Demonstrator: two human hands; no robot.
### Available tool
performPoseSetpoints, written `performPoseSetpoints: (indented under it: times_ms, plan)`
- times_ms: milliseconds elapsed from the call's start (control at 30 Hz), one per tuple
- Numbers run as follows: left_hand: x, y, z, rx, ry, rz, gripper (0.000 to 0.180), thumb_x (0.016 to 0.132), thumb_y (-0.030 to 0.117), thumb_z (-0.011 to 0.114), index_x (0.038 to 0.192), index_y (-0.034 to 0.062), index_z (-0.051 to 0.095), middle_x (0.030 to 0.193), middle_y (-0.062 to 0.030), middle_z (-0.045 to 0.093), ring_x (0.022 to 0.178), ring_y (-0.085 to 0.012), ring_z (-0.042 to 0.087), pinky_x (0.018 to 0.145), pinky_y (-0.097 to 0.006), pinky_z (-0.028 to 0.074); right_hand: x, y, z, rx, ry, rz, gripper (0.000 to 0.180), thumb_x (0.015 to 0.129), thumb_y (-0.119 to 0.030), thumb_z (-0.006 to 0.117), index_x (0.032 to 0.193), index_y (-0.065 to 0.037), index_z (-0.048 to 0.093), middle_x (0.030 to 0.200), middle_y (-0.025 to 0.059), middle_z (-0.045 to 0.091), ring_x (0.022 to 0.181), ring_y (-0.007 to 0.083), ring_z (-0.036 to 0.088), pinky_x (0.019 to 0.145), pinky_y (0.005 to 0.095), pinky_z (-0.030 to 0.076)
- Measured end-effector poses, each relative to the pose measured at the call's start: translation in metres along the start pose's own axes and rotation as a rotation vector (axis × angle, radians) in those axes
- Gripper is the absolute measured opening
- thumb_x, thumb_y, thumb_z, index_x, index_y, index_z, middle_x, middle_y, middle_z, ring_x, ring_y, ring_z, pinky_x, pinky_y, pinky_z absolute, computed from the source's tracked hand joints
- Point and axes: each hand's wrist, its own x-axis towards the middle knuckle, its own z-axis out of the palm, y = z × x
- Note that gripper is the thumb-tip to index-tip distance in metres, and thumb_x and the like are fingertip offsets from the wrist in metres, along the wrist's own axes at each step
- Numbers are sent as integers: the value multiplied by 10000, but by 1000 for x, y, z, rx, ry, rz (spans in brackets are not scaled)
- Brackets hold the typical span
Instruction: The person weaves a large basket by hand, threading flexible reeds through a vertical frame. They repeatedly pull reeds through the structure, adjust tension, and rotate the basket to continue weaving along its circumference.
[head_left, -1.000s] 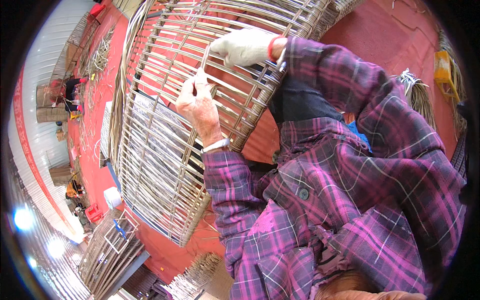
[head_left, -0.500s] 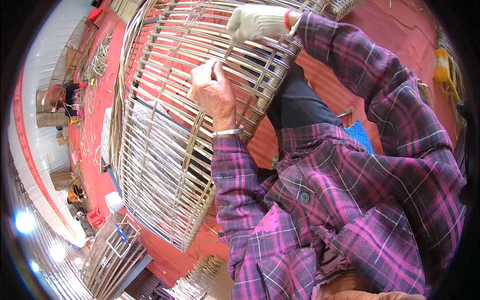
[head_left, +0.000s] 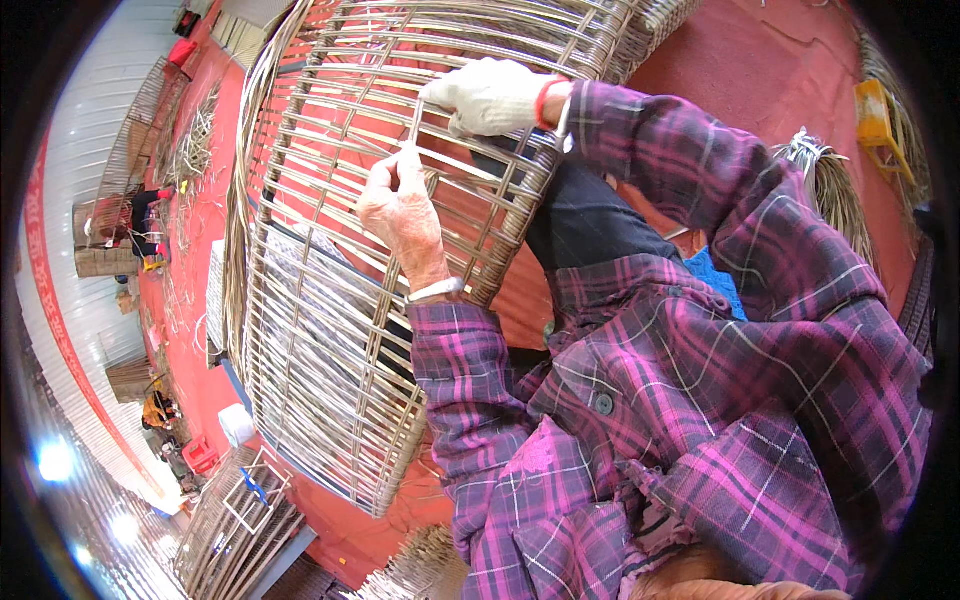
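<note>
While the left hand (head_left: 403, 215) pinches a pale strand (head_left: 415, 122) and the gloved right hand (head_left: 490, 97) closes on its upper end, the woven frame (head_left: 518, 222) beneath both looks part-done, edge wrapped, gaps open around them

SURROUNDING ITEMS

Landmark: white roll (head_left: 236, 425). Red basket (head_left: 201, 456): just left of roll, lower. Blue object (head_left: 255, 487): below roll. Banner (head_left: 50, 300): well left, higher. Lamp (head_left: 56, 461): far left, lower. Co-worker (head_left: 140, 220): upper left. Yellow item (head_left: 873, 110): far right, higher.
</note>
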Motion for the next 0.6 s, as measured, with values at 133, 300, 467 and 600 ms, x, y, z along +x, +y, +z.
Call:
performPoseSetpoints:
  times_ms: [133, 300, 467, 600]
  plan:
    - [0, -8, 9, 373, 7, 159, 169, 838, 171, 695, 775, 16, 680, 634, -93, 650, 567, -200, 608, 548, -355, 457, 19, 14, 7, -36, -252, 28, 214, 753, -126, 621, 955, -68, 662, 877, 155, 683, 852, 331, 659, 743, 451, 510]
    - [9, -1, 39, 510, -40, 267, 181, 814, 214, 698, 771, 39, 682, 642, -150, 644, 603, -331, 632, 580, -435, 469, 24, 39, -11, 351, -553, 30, 223, 730, -173, 683, 912, -52, 727, 747, 92, 677, 671, 191, 601, 636, 340, 477]
    - [10, -1, 57, 340, 60, 325, 153, 856, 214, 678, 918, 78, 710, 830, -108, 671, 776, -278, 651, 683, -381, 478, 17, 65, -63, 221, -264, -19, 133, 800, -165, 678, 833, -49, 735, 633, 34, 619, 610, 152, 562, 650, 307, 486]
    - [21, 16, 69, 324, 46, 558, 210, 935, 171, 567, 1022, 24, 690, 974, -117, 680, 916, -283, 636, 781, -379, 481, 14, 97, -130, 154, -102, -81, 200, 817, -160, 651, 981, -60, 706, 757, 76, 660, 674, 149, 589, 669, 317, 506]
